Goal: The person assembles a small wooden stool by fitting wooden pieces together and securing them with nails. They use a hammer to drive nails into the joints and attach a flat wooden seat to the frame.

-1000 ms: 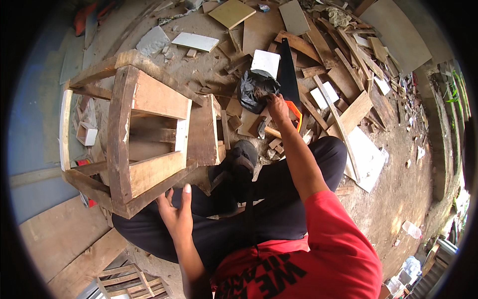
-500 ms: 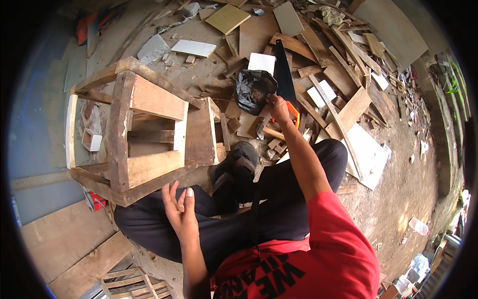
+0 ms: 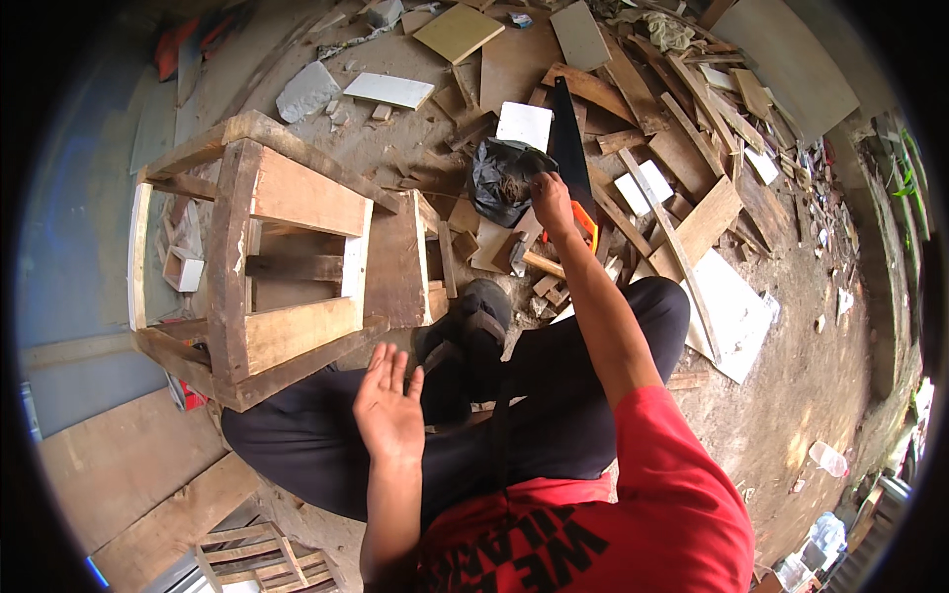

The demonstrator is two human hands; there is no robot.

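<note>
Right hand [image 3: 554, 203], curled by the bag's [image 3: 488, 184] right edge, may be picking; can't see its hold. Next needs pinching. Left hand [image 3: 390, 413]: open, empty.

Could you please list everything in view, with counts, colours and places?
frame: 1, brown and pale, left
bag: 1, black, upper centre
saw: 1, black and orange, right of bag
hammer: 1, grey head, below bag
wood scraps: many, mostly brown, upper right
white boards: several, white, top
panel: 1, white, right
slats: several, brown, bottom left
container: 1, clear, lower right
leaves: few, green, right edge
shirt: 1, red, bottom
trousers: 1, black, lower centre
left hand: 1, bare, open, lower centre
right hand: 1, bare, at bag's right edge
</note>
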